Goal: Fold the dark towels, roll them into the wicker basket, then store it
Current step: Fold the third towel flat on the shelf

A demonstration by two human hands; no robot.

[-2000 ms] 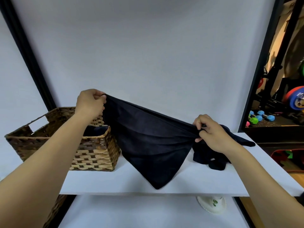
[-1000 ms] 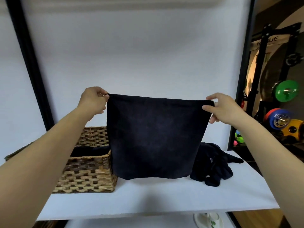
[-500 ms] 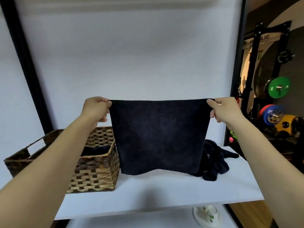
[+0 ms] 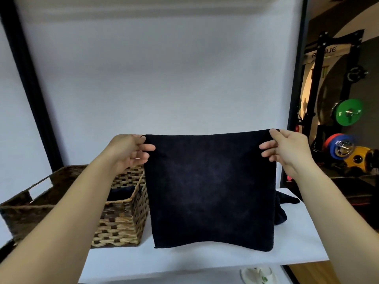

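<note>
Counts, head view:
- Hands: 2. left hand [image 4: 128,149] at 9 o'clock, right hand [image 4: 287,149] at 3 o'clock, each pinching a top corner of the same towel.
- Dark towels: 3 visible. 1 spread towel [image 4: 211,191] hanging at centre; 1 crumpled towel [image 4: 284,206] behind its edge at 4 o'clock, mostly hidden, so possibly more than one there; 1 dark towel in the basket [image 4: 120,194] at 8 o'clock.
- Wicker basket [image 4: 121,224]: 1, at 8 o'clock.
- White shelf [image 4: 205,261]: 1 board.
- Weight plates: green plate [image 4: 348,112] 1, blue plate [image 4: 338,145] 1, yellow plate [image 4: 359,157] 1, all at 2–3 o'clock.
- White dish [image 4: 256,274]: 1, at 6 o'clock.
</note>
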